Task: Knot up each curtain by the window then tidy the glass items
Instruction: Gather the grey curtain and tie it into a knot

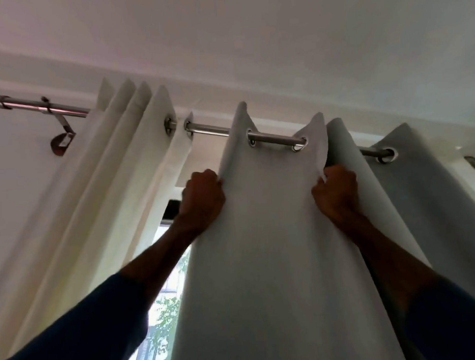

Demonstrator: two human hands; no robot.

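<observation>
I look up at two curtains hung by eyelets on a metal rod [210, 132]. The cream left curtain [101, 179] is bunched in folds at the left. The pale grey right curtain [271, 246] hangs spread in the middle and right. My left hand [202, 200] is closed on the left edge of the grey curtain, high up near the rod. My right hand [335, 194] is clenched on a fold of the same curtain, a panel's width to the right. Both arms reach upward in dark blue sleeves. No glass items are in view.
Between the curtains a strip of window [168, 303] shows green leaves outside. A rod bracket [62, 137] is fixed to the white wall at the left. The white ceiling fills the top of the view.
</observation>
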